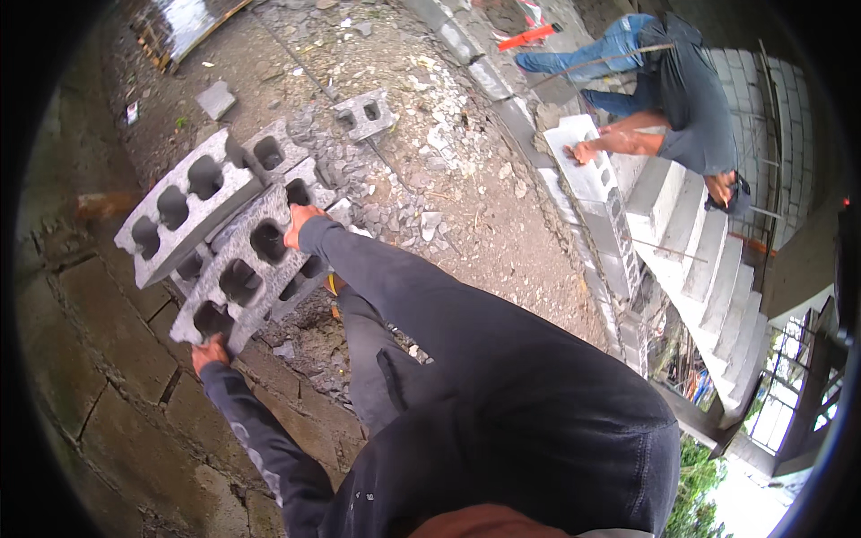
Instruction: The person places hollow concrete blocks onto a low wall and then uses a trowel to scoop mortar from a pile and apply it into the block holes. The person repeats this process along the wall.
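Note:
A grey hollow concrete block (pixel 249 314) lies slantwise among stacked blocks, its square holes facing up toward me. My left hand (pixel 212 351) grips its near end, with fingers curled at the edge by the end hole. At the far end, my right hand (pixel 303 220) is closed on the same block; part of its fingers is hidden in the end hole. Right beside it on the left, another hollow block (pixel 202 221) leans, tilted on the pile. Further blocks under and behind these are partly covered.
A wall of large blocks (pixel 117 341) runs along the left. Beyond the pile, a loose block (pixel 366 115) and a broken piece (pixel 215 99) lie on rubble-strewn ground. At upper right, a bending co-worker (pixel 691 99) has a hand on a block (pixel 574 143) beside concrete stairs (pixel 700 242).

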`<action>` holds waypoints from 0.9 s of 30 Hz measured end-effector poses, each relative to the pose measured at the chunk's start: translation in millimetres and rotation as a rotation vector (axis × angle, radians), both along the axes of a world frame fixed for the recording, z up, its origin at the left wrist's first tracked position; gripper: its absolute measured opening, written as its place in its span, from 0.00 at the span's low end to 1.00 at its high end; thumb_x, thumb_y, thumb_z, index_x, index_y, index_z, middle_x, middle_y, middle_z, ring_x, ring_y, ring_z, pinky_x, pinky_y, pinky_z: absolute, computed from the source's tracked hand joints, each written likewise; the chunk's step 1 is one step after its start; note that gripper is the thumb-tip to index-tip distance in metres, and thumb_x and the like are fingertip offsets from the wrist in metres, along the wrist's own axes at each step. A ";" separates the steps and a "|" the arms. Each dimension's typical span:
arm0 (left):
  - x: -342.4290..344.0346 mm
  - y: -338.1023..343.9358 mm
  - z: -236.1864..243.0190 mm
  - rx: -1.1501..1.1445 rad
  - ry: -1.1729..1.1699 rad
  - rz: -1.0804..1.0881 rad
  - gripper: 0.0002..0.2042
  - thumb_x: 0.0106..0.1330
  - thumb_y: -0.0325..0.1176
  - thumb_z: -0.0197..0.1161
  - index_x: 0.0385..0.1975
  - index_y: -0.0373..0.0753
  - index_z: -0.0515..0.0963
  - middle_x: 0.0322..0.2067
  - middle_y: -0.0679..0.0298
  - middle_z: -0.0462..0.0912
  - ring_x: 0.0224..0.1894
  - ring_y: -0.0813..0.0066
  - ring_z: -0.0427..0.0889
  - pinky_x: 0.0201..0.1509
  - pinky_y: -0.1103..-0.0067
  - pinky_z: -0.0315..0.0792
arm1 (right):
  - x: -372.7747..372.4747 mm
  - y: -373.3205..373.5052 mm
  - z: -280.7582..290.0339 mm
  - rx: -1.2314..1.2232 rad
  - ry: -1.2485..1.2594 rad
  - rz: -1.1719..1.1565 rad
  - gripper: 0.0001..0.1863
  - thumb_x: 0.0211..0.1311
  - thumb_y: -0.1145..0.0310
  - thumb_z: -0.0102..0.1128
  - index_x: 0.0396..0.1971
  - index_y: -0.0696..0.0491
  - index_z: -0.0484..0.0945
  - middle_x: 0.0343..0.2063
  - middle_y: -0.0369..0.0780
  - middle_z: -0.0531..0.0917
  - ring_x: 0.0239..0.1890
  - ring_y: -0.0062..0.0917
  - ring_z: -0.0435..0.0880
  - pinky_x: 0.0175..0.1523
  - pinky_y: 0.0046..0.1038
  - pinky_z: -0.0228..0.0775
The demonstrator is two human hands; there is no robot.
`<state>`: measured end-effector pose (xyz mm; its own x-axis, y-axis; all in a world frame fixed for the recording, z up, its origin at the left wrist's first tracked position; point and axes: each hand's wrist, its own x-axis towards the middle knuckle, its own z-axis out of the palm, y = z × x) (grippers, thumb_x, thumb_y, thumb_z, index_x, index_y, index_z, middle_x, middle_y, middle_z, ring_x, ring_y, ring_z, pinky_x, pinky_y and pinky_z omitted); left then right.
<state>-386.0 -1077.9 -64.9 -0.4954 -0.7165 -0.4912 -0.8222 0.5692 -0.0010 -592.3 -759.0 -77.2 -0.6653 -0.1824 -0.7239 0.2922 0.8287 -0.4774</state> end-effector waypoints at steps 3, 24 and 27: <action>41.0 92.6 66.7 0.053 0.021 0.030 0.35 0.48 0.49 0.70 0.53 0.30 0.75 0.49 0.42 0.80 0.55 0.44 0.77 0.60 0.63 0.69 | 67.7 94.8 30.1 -0.021 0.081 -0.017 0.28 0.52 0.60 0.57 0.54 0.57 0.73 0.49 0.55 0.79 0.56 0.49 0.77 0.62 0.42 0.68; 220.1 987.4 292.9 0.246 -0.070 -1.722 0.31 0.51 0.50 0.64 0.42 0.22 0.76 0.35 0.36 0.82 0.42 0.44 0.84 0.49 0.62 0.76 | 769.7 776.8 263.6 0.396 -0.033 -1.612 0.48 0.43 0.53 0.67 0.61 0.69 0.63 0.36 0.57 0.84 0.42 0.48 0.84 0.49 0.41 0.76; 272.0 1106.6 312.8 0.315 -0.077 -1.958 0.28 0.50 0.49 0.65 0.38 0.24 0.78 0.34 0.38 0.83 0.40 0.44 0.84 0.49 0.61 0.76 | 839.0 801.6 294.6 0.471 -0.014 -1.883 0.48 0.43 0.54 0.70 0.60 0.69 0.64 0.39 0.57 0.83 0.46 0.48 0.83 0.54 0.40 0.73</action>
<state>-114.0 28.7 247.8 -0.3335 0.7835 -0.5242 0.8112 0.5218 0.2638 246.7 42.6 217.4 0.2599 0.8260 -0.5002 0.8211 -0.4616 -0.3357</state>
